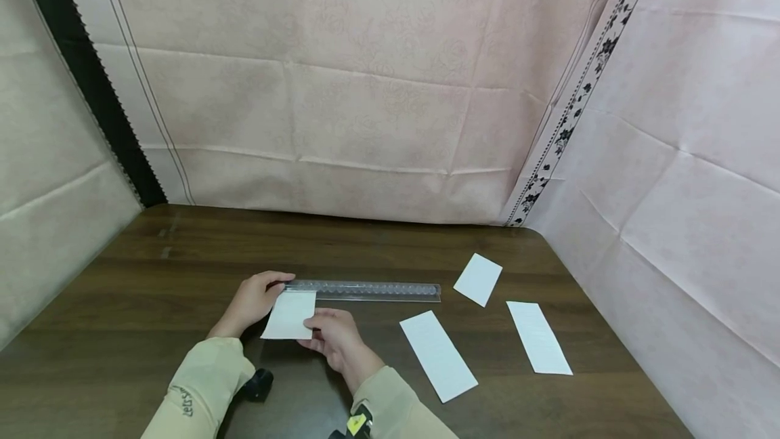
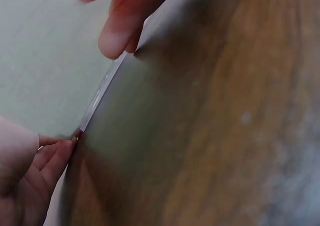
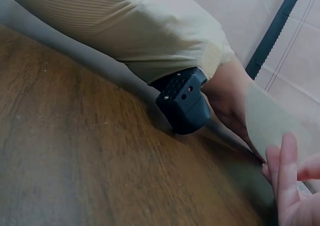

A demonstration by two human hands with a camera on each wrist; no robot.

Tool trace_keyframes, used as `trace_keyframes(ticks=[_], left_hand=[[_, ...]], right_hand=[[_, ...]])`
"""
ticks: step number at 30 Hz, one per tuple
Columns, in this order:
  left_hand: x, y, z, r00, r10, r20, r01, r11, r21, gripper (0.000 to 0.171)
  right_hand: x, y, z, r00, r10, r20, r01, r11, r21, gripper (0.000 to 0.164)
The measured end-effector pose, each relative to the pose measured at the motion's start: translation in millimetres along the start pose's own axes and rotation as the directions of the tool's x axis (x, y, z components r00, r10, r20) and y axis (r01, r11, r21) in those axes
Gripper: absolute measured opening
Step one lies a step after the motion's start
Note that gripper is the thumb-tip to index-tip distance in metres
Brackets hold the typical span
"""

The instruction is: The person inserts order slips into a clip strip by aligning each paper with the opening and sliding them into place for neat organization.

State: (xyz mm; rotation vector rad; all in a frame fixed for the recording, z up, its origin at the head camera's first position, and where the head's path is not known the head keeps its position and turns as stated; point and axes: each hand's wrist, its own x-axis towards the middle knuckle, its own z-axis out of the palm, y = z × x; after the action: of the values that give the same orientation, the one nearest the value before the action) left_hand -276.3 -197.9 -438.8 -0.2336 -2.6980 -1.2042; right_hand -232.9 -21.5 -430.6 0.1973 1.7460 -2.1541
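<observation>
A clear plastic ruler (image 1: 378, 291) lies crosswise on the wooden table. The thumb and fingers of my left hand (image 1: 252, 300) grip its left end, close by the upper left corner of a white piece of paper (image 1: 286, 320). That paper overlaps the ruler's lower edge in the head view and shows pale and tilted in the right wrist view (image 3: 270, 118). My right hand (image 1: 335, 337) pinches the paper near its lower right corner, thumb on top and fingers beneath. In the left wrist view, the left fingertips (image 2: 115, 43) sit right at a thin edge.
Three more white paper pieces lie to the right: a short one (image 1: 478, 280), a long one (image 1: 439, 356) and another long one (image 1: 539, 338). Pale cloth (image 1: 378, 107) hangs behind and at both sides of the brown table (image 1: 122, 303). Dark wrist cameras (image 3: 184, 100) hang at the cuffs.
</observation>
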Motion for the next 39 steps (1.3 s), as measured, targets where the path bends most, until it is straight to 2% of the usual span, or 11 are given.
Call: trace_keyframes(ticks=[7,11,17,25,39], left_hand=[[0.4,-1.6,-0.9,1.000,-0.001,0.006,0.001,1.000,-0.007,0.025],[0.9,-3.1,-2.3,1.000,0.012,0.015,-0.012,1.000,-0.001,0.025],[0.9,-4.7,-4.7,0.999,0.035,0.024,-0.035,0.999,-0.012,0.025],[1.5,-7.8,-4.8,0.999,0.028,0.032,-0.027,1.000,-0.014,0.025],[3.3,-7.6,-5.3,0.998,-0.023,0.060,0.024,0.999,-0.028,0.026]], right_hand=[[-3.8,0.1,2.8,0.997,-0.033,-0.067,0.036,0.999,0.036,0.040],[-3.1,2.9,4.2,0.993,-0.058,-0.100,0.064,0.996,0.058,0.042],[-2.5,5.1,5.0,0.992,-0.080,-0.103,0.089,0.992,0.089,0.040],[-1.2,6.4,6.2,0.993,-0.068,-0.096,0.075,0.995,0.068,0.019],[-1.2,5.5,9.0,0.991,-0.068,-0.114,0.075,0.995,0.059,0.022]])
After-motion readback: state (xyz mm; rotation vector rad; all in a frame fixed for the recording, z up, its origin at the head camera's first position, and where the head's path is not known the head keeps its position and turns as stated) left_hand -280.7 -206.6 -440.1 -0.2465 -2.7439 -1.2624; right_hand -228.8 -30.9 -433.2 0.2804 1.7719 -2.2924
